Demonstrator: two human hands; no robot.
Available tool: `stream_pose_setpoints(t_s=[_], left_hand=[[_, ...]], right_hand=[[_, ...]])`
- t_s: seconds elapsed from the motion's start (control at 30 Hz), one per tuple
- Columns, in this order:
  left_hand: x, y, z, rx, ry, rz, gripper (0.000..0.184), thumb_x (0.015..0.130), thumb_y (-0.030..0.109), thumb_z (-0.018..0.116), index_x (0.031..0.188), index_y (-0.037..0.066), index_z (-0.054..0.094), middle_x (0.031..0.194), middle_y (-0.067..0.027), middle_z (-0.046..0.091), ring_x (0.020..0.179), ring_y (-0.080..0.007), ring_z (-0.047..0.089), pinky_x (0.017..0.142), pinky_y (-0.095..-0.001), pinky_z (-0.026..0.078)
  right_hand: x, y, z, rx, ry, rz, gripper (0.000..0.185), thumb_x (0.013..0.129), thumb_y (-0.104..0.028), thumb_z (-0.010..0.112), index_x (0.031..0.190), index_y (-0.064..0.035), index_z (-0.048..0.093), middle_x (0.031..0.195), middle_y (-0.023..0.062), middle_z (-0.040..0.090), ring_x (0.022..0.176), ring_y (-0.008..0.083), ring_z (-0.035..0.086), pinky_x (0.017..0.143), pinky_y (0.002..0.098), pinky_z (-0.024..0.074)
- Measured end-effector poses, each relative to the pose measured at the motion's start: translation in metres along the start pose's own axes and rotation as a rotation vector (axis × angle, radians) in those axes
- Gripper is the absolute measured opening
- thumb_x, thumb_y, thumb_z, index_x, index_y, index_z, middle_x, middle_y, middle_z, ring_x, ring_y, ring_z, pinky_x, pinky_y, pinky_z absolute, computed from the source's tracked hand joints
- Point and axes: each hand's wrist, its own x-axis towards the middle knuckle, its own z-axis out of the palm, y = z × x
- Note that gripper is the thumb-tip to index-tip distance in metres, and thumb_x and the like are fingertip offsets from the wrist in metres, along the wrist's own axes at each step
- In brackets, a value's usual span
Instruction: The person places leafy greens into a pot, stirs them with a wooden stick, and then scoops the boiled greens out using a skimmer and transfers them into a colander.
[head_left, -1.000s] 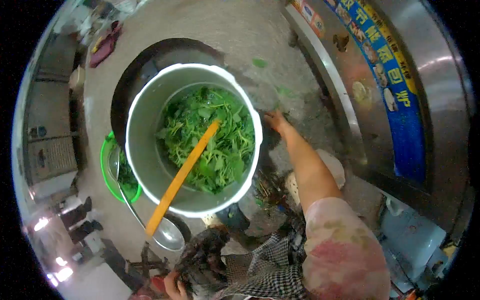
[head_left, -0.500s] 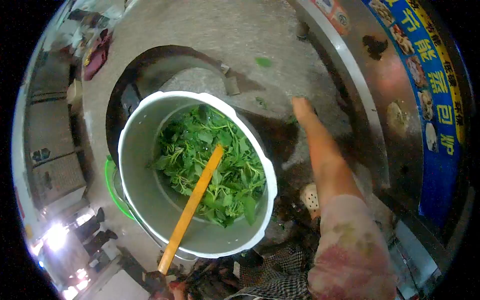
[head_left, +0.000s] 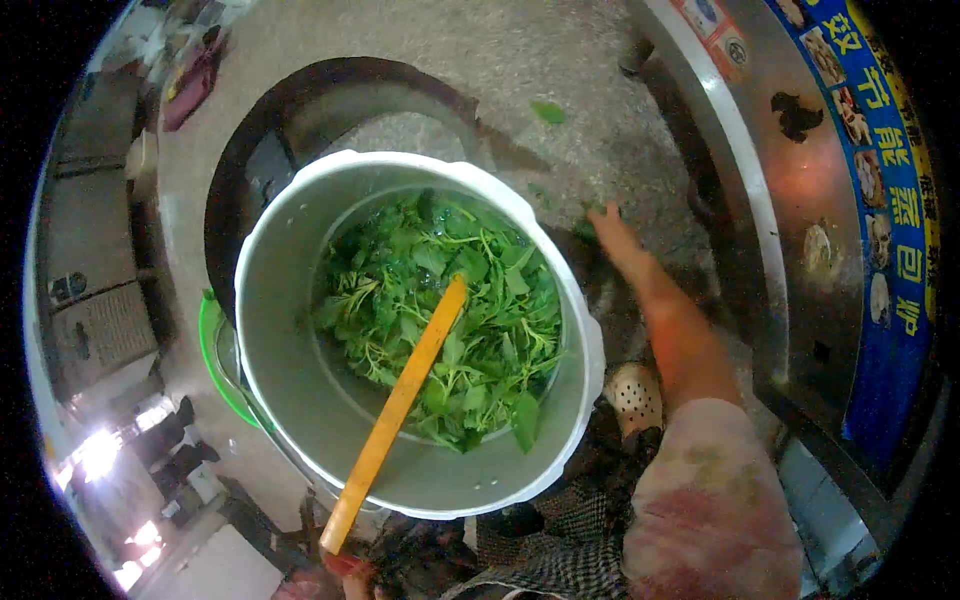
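Observation:
Leafy green stems [head_left: 450, 320] lie in water inside a large metal pot [head_left: 285, 330]. A flat wooden stick [head_left: 400, 400] leans across the pot, its upper end among the leaves and its lower end over the rim. Low over the floor beyond the pot's right side is my right hand [head_left: 608, 222], small in view, its fingers drawn together beside a bit of green; what they hold is unclear. My left hand [head_left: 357, 582] shows only in part at the bottom edge, near something red below the stick's end, and its fingers are hard to make out.
Behind the pot stands a curved dark metal sheet [head_left: 235, 170]. A green basin [head_left: 213, 345] shows at the pot's left. One leaf [head_left: 548, 112] lies on the floor. A metal steamer cabinet with a blue banner [head_left: 880, 330] is at the right. Boxes [head_left: 100, 325] stand far left.
The view has shifted, so the pot looks larger and more tilted. My right hand has moved farther right of the pot, and its fingers have drawn together. The ladle by the basin is now mostly hidden.

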Motion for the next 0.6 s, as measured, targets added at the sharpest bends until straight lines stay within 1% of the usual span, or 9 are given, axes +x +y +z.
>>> stream_pose_setpoints(t_s=[0.07,0.1,0.2,0.27,0.3,0.4,0.43,0.53,0.6], left_hand=[[-0.009,-0.011,-0.004,-0.066,0.021,-0.023,0.054,0.089,0.038,0.031,0.138,0.021,0.015,0.141,0.0032,0.019,0.127,-0.0086,0.019,0.103,-0.0332,0.018],[-0.007,-0.006,0.0,0.053,0.023,0.049,0.051,0.088,0.036,0.033,0.135,0.019,0.021,0.137,0.0004,0.024,0.124,-0.0123,0.023,0.1,-0.0343,0.021],[0.006,0.028,0.021,0.405,0.065,0.24,0.041,0.087,0.03,0.04,0.125,0.013,0.036,0.125,-0.0083,0.039,0.114,-0.0233,0.036,0.093,-0.0378,0.03],[0.018,0.061,0.032,0.65,0.095,0.349,0.036,0.086,0.026,0.044,0.118,0.009,0.047,0.117,-0.014,0.048,0.107,-0.0306,0.045,0.088,-0.0401,0.036],[0.023,0.08,0.039,0.66,0.166,0.415,0.028,0.083,0.021,0.049,0.104,0.003,0.054,0.1,-0.0186,0.054,0.09,-0.0372,0.051,0.078,-0.0442,0.041],[0.017,0.079,0.036,0.714,0.092,0.28,0.031,0.084,0.022,0.048,0.11,0.005,0.051,0.107,-0.0168,0.052,0.096,-0.0344,0.049,0.082,-0.0433,0.039],[0.019,0.084,0.047,0.581,0.202,0.309,0.032,0.074,0.017,0.055,0.101,-0.001,0.051,0.093,-0.02,0.053,0.087,-0.0355,0.05,0.081,-0.0401,0.039],[0.022,0.084,0.045,0.763,0.255,0.398,0.026,0.072,0.015,0.054,0.095,0.002,0.055,0.092,-0.0132,0.056,0.083,-0.031,0.052,0.073,-0.0365,0.041],[0.02,0.086,0.045,0.675,0.255,0.382,0.028,0.07,0.016,0.057,0.095,0.003,0.055,0.094,-0.0133,0.056,0.084,-0.032,0.052,0.074,-0.038,0.041]], right_hand=[[0.024,0.02,0.018,0.071,-0.02,-0.062,0.048,0.085,-0.035,0.042,0.121,-0.0032,0.041,0.122,0.025,0.04,0.111,0.0366,0.042,0.093,0.0426,0.0309],[0.009,-0.028,-0.02,-0.197,-0.256,-0.033,0.05,0.085,-0.036,0.042,0.121,-0.0016,0.042,0.123,0.0203,0.043,0.113,0.0291,0.041,0.093,0.0374,0.0318],[0.024,-0.073,-0.015,0.429,-0.223,-0.098,0.044,0.088,-0.037,0.031,0.112,-0.0078,0.052,0.116,0.0228,0.048,0.11,0.0347,0.044,0.091,0.041,0.0354],[0.024,-0.075,-0.004,0.274,-0.187,-0.151,0.038,0.085,-0.032,0.037,0.108,-0.0068,0.053,0.108,0.02,0.05,0.102,0.0313,0.046,0.087,0.039,0.0376],[0.019,-0.071,-0.001,0.202,-0.16,-0.174,0.035,0.084,-0.03,0.04,0.106,-0.0063,0.054,0.104,0.0186,0.051,0.098,0.0296,0.048,0.084,0.0381,0.0386],[-0.001,-0.056,-0.019,0.094,-0.008,-0.225,0.027,0.08,-0.022,0.05,0.1,-0.0048,0.055,0.092,0.0144,0.055,0.085,0.0245,0.051,0.077,0.0352,0.0419],[-0.01,-0.059,-0.04,0.081,0.073,-0.248,0.025,0.079,-0.02,0.054,0.098,-0.0043,0.055,0.089,0.013,0.056,0.081,0.0228,0.052,0.075,0.0342,0.043],[-0.039,-0.091,-0.128,-0.013,0.343,-0.221,0.021,0.076,-0.012,0.061,0.095,-0.0035,0.055,0.083,0.0069,0.057,0.074,0.0147,0.054,0.068,0.0278,0.0442],[-0.101,-0.155,-0.178,0.234,0.656,-0.54,0.019,0.08,-0.011,0.055,0.098,-0.0064,0.055,0.079,0.0026,0.056,0.07,0.0095,0.05,0.062,0.024,0.0422]])
